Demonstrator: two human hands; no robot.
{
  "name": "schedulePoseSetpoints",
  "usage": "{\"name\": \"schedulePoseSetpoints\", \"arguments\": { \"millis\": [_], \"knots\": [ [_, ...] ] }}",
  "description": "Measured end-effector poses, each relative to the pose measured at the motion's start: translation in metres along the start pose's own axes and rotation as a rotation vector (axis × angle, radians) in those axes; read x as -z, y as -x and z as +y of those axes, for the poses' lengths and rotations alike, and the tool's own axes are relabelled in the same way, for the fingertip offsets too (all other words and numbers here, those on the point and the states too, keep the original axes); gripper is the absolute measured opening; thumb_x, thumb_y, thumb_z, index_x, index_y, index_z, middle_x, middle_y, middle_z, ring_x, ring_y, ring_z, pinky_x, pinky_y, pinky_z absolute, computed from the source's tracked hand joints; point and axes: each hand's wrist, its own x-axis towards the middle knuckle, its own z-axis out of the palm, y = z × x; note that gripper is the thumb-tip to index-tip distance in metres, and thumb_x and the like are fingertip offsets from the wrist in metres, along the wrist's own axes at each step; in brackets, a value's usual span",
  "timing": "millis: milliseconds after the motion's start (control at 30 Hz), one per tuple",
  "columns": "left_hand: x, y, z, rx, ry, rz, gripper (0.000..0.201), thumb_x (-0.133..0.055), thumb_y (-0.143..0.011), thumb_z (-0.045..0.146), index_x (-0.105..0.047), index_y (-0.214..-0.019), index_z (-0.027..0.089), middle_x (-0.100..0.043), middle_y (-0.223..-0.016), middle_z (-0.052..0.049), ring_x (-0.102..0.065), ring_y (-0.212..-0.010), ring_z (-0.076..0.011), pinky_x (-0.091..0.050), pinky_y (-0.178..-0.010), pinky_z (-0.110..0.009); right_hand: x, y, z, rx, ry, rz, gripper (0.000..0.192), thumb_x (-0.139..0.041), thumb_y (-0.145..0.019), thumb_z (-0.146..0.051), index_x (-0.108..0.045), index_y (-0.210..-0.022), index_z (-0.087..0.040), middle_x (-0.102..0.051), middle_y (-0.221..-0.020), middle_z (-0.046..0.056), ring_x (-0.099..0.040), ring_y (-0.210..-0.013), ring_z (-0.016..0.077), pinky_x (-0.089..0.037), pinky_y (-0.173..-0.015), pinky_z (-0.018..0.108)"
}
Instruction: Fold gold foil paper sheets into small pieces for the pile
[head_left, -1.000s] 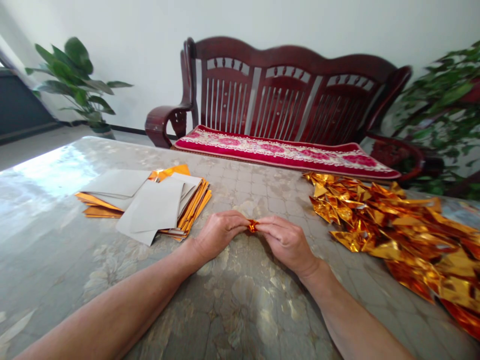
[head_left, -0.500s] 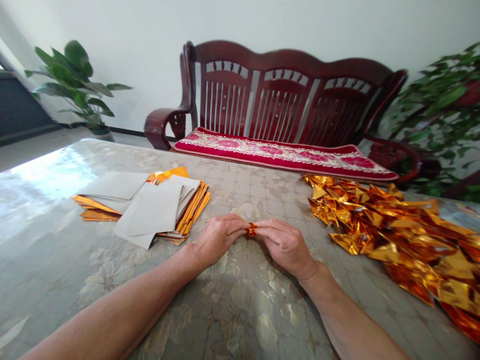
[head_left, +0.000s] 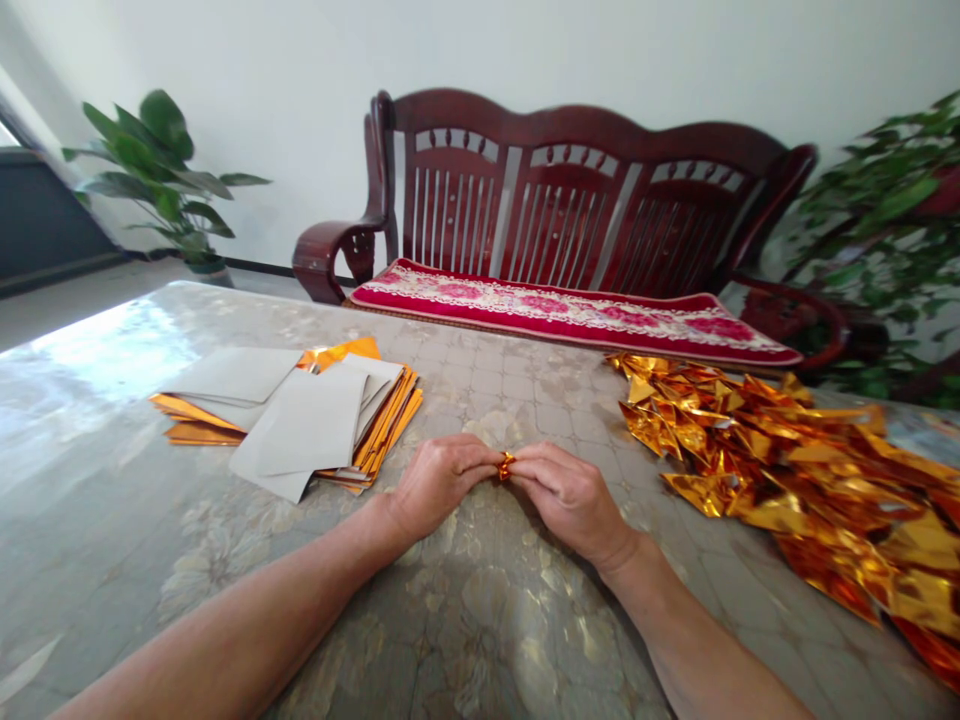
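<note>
Between my two hands, just above the table's middle, is a small piece of shiny gold foil paper [head_left: 505, 466]. My left hand [head_left: 448, 474] pinches its left end with thumb and fingers. From the other side my right hand [head_left: 571, 490] grips the right end, its fingers pressed together. Most of the foil is hidden by the fingertips; only a crumpled bit shows in the gap. To the left lie stacks of foil paper sheets [head_left: 304, 425], grey side up with gold edges. On the right spreads a heap of folded gold foil pieces [head_left: 795, 460].
The table [head_left: 480, 620] has a patterned, glossy cover. Beyond its far edge stands a dark wooden bench [head_left: 570, 140] with a red floral seat cushion [head_left: 555, 303]. A potted plant [head_left: 169, 180] is at the back left, another leafy plant [head_left: 892, 230] at the right.
Both hands keep their pinch on the foil paper, with barely any movement. The whole view has shifted slightly, so everything sits a little lower in the picture.
</note>
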Motion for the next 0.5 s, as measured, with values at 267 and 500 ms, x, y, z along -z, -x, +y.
{"name": "schedulePoseSetpoints", "arguments": {
  "millis": [267, 500],
  "knots": [
    [-0.0010, 0.0004, 0.0012, 0.000, 0.020, 0.014, 0.013, -0.062, -0.094, 0.024, -0.075, -0.093, 0.021, -0.074, -0.088, -0.001, -0.069, -0.083, -0.0135, -0.052, -0.078, -0.023, -0.0013, 0.0000, -0.0014, -0.040, -0.001, 0.004, 0.014, -0.059, -0.094, -0.017, -0.070, -0.100, -0.023, -0.071, -0.096, 0.006, -0.067, -0.087, 0.0167, -0.056, -0.079, 0.030],
    [-0.0026, 0.0017, 0.0042, -0.012, 0.021, 0.012, 0.011, -0.064, -0.092, 0.021, -0.073, -0.087, 0.019, -0.072, -0.083, 0.000, -0.067, -0.079, -0.0127, -0.050, -0.075, -0.021, -0.0025, 0.0011, -0.0049, -0.058, 0.010, 0.002, 0.012, -0.059, -0.094, -0.017, -0.069, -0.097, -0.022, -0.070, -0.094, 0.005, -0.066, -0.086, 0.0168, -0.054, -0.078, 0.029]
  ]
}}
